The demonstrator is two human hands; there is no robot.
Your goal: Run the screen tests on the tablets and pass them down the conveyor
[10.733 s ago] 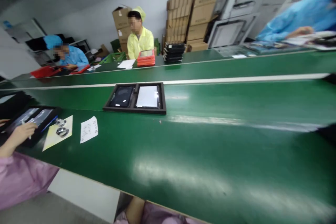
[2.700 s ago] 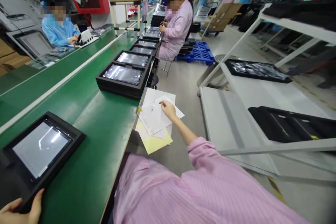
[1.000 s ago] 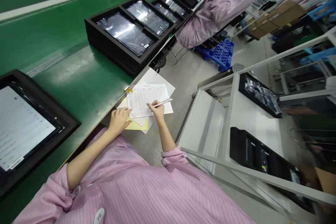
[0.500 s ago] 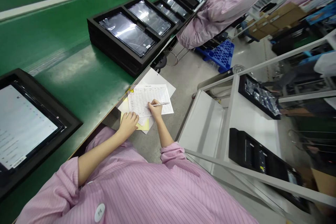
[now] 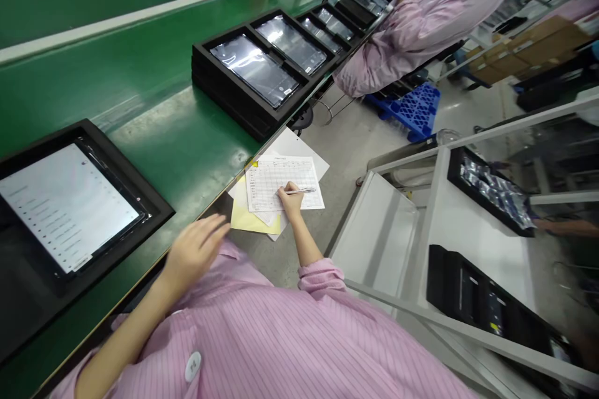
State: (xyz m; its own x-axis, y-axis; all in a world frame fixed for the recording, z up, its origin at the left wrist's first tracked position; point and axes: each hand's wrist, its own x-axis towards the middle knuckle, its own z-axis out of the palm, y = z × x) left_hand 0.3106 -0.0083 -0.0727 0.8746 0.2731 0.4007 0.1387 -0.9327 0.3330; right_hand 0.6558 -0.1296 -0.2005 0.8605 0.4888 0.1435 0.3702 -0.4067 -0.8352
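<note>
My right hand (image 5: 291, 198) grips a slim pen (image 5: 302, 191) over a printed table form (image 5: 281, 176). Under the form lie more white sheets and a yellow sheet (image 5: 246, 217), against the bench edge. Off the papers, my left hand (image 5: 199, 250) is raised near the bench edge, fingers stretched out, slightly blurred and holding nothing. Left of it on the bench, a tablet with a lit white screen (image 5: 75, 206) rests in a black foam tray (image 5: 156, 199).
Farther along the green bench (image 5: 135, 106), black trays hold several film-covered tablets (image 5: 257, 68). A co-worker in a pink sleeve (image 5: 374, 62) sits beyond. To the right stands a white-shelved rack (image 5: 388, 218) with black trays (image 5: 486, 293). A blue pallet (image 5: 412, 109) is on the floor.
My left hand has lifted off the papers and moved left toward the lit tablet. My right hand stays on the form with the pen. The view has shifted left.
</note>
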